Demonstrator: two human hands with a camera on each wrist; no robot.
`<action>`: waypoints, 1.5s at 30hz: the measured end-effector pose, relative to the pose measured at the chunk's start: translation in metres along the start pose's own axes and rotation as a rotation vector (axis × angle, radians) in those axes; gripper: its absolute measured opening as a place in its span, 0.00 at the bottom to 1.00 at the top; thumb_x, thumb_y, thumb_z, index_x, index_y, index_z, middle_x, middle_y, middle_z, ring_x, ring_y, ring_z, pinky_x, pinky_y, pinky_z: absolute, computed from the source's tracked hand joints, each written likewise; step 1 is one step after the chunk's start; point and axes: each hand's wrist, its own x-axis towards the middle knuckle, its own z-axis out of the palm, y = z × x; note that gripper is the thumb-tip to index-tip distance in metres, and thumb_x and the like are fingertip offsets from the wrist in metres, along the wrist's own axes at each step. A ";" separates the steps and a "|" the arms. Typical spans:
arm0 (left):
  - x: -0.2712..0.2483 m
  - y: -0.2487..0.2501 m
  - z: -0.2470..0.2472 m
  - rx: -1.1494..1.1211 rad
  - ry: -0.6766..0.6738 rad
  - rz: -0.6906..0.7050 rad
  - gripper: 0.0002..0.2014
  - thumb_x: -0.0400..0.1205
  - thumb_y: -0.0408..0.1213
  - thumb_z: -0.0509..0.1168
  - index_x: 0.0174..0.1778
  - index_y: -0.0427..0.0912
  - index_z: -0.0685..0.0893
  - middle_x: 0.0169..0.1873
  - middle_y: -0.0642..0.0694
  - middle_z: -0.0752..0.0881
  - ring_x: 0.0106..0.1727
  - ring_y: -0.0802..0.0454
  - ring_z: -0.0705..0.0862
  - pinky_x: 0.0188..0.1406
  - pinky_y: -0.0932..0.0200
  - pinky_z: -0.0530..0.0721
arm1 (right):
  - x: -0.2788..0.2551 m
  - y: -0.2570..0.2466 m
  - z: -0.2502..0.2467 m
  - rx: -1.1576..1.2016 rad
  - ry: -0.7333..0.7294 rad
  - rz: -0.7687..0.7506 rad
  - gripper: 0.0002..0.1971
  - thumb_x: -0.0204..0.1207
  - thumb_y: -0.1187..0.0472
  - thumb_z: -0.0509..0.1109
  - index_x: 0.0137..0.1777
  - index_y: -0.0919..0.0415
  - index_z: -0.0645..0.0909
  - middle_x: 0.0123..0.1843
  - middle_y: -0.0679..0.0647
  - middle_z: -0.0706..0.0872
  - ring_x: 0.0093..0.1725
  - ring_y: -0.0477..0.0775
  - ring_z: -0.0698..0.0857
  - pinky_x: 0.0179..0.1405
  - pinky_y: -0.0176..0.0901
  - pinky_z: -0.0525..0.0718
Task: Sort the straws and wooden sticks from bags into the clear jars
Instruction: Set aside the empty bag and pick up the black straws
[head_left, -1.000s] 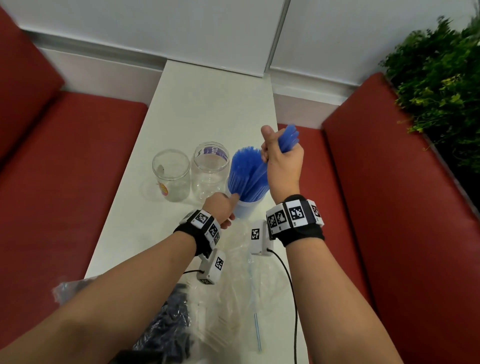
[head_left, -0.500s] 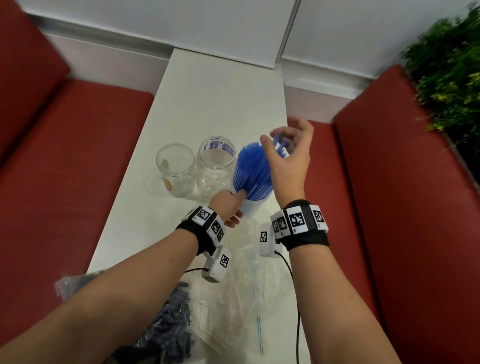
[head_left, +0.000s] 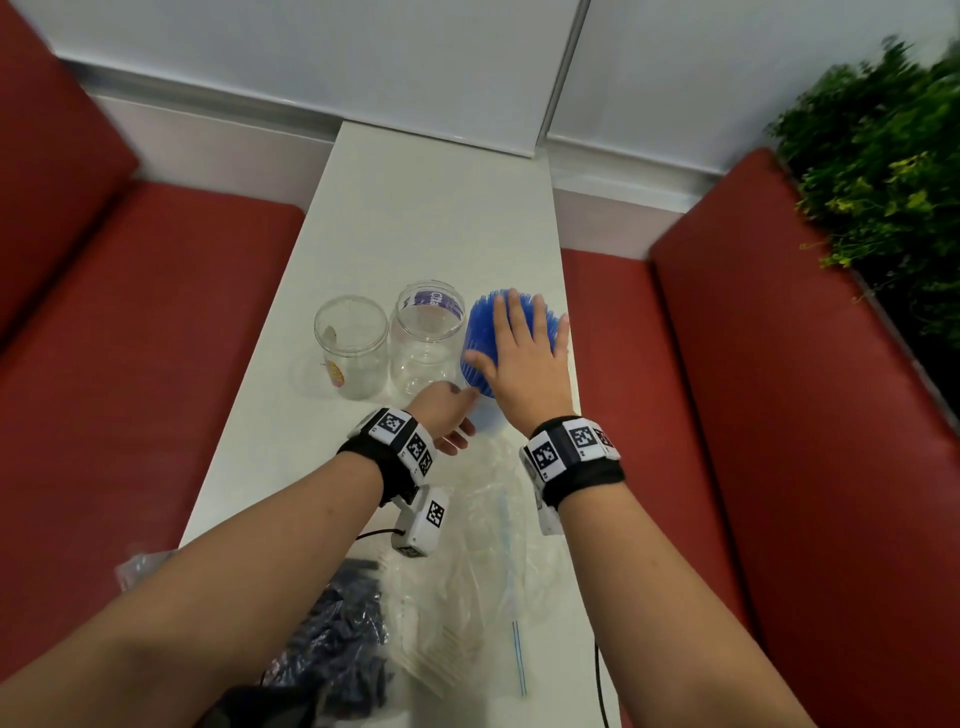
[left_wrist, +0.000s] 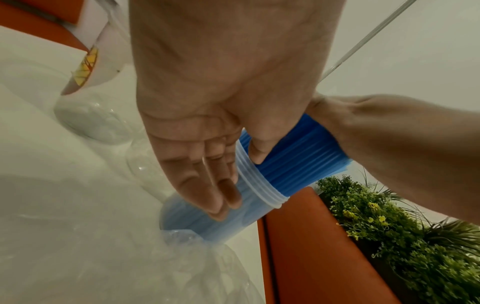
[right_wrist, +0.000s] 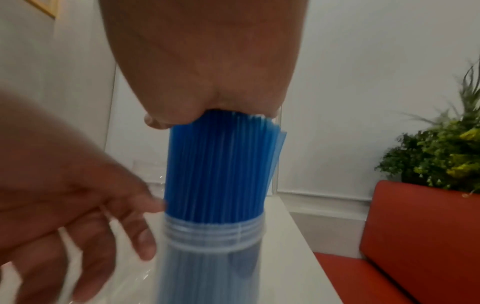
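A bundle of blue straws (head_left: 480, 322) stands upright in a clear jar (right_wrist: 213, 236) near the table's right edge. My right hand (head_left: 519, 348) lies flat on top of the straws (right_wrist: 221, 164), palm down, fingers straight. My left hand (head_left: 447, 415) is at the jar's near left side. Its fingers (left_wrist: 215, 195) lie loosely straight against the jar wall (left_wrist: 259, 191), and its thumb rests near the rim. Two empty clear jars (head_left: 350, 345) (head_left: 428, 338) stand in a row left of the filled one.
The narrow white table (head_left: 415, 218) runs between red benches (head_left: 130, 338) (head_left: 779, 415). Near me lie a crumpled clear bag (head_left: 498, 519), a bag of dark blue pieces (head_left: 337, 639), a bag of pale sticks (head_left: 441, 660) and one loose striped straw (head_left: 517, 660). A plant (head_left: 883, 182) stands far right.
My right hand let go of the bunch of straws it gripped, opened, then came down flat onto the straw tops. My left hand has stayed by the jar.
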 end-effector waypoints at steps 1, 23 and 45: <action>-0.003 -0.002 -0.003 0.012 0.003 0.001 0.18 0.88 0.51 0.58 0.55 0.37 0.80 0.37 0.40 0.88 0.28 0.45 0.86 0.26 0.58 0.83 | -0.001 0.000 -0.002 0.020 -0.003 -0.001 0.39 0.88 0.34 0.45 0.91 0.55 0.42 0.92 0.53 0.41 0.90 0.63 0.35 0.86 0.71 0.35; -0.100 -0.044 -0.059 0.684 -0.209 0.420 0.21 0.74 0.56 0.75 0.35 0.40 0.83 0.30 0.47 0.82 0.32 0.52 0.77 0.37 0.55 0.71 | -0.156 -0.035 0.049 0.524 -0.196 0.216 0.09 0.82 0.60 0.66 0.60 0.54 0.82 0.54 0.53 0.88 0.58 0.60 0.84 0.60 0.48 0.77; -0.149 0.014 -0.122 -0.160 -0.068 0.535 0.07 0.79 0.35 0.74 0.51 0.44 0.86 0.49 0.40 0.86 0.45 0.45 0.89 0.29 0.59 0.84 | -0.196 0.037 -0.069 1.187 0.109 0.105 0.26 0.78 0.39 0.74 0.36 0.64 0.86 0.32 0.53 0.89 0.36 0.48 0.85 0.57 0.48 0.80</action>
